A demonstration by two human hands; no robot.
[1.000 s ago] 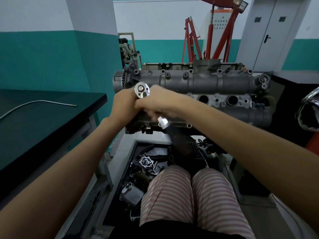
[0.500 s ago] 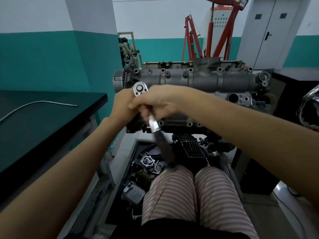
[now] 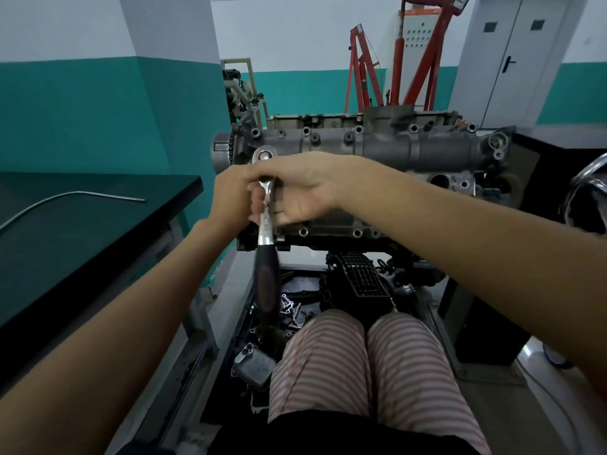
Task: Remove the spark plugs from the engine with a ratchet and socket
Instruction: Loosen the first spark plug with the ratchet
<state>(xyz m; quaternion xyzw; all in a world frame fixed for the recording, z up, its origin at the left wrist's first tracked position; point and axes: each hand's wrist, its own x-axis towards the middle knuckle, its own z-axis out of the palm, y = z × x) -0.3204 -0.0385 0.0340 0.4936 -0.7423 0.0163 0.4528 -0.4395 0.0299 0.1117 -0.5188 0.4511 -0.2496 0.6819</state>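
Head view: chrome ratchet, handle blurred.

No legible text, labels or nos. anywhere; nothing readable on engine.

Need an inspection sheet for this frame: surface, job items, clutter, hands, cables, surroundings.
Surface: black bench at left, a bent metal rod lying on it.
Job's things: engine on a stand; ratchet head at the engine's left end, black handle pointing down toward the person. Socket and spark plugs not visible.
Clutter: tray below the engine holds loose parts, including a black grille piece.
Grippers: left hand curled just below the ratchet head; right hand over the ratchet's upper shaft, fingers hidden.
Cables: nothing seen.
Surroundings: red engine hoist, grey double door, teal and white walls.
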